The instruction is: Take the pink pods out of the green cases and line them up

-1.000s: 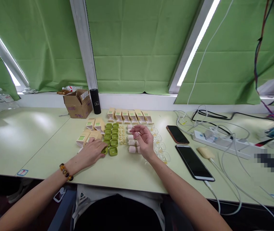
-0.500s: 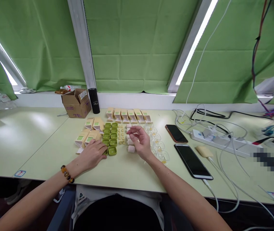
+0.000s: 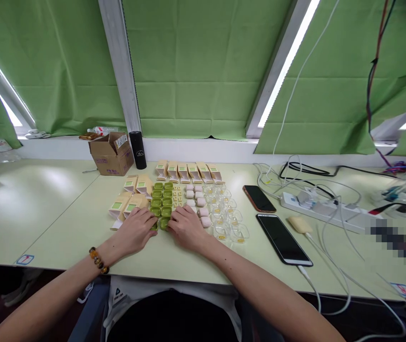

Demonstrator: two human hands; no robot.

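Note:
Two columns of small square green containers [image 3: 157, 194] stand in the middle of the table. My left hand [image 3: 136, 229] has its curled fingers on the nearest container of the left column. My right hand [image 3: 186, 228] grips the edge of the nearest green container [image 3: 164, 222] of the right column, its thumb hidden. Beyond my right hand lie small yellow pieces [image 3: 177, 195] in rows. Pale pink and white blocks [image 3: 199, 195] stand in two columns right of them. Clear plastic cups [image 3: 239, 232], some with yellow at the bottom, fill the rows farther right.
Folded beige cartons with green labels [image 3: 182, 172] line the back, and several more [image 3: 118, 205] stand by my left hand. A cardboard box [image 3: 110, 156] and a black bottle [image 3: 138, 150] are behind. Two phones [image 3: 284, 239], a power strip [image 3: 326, 209] and cables lie to the right.
My right hand has come down leftward from above the pink and white blocks to the nearest right-column green container, uncovering blocks and cups. My left hand stays at the left-column container.

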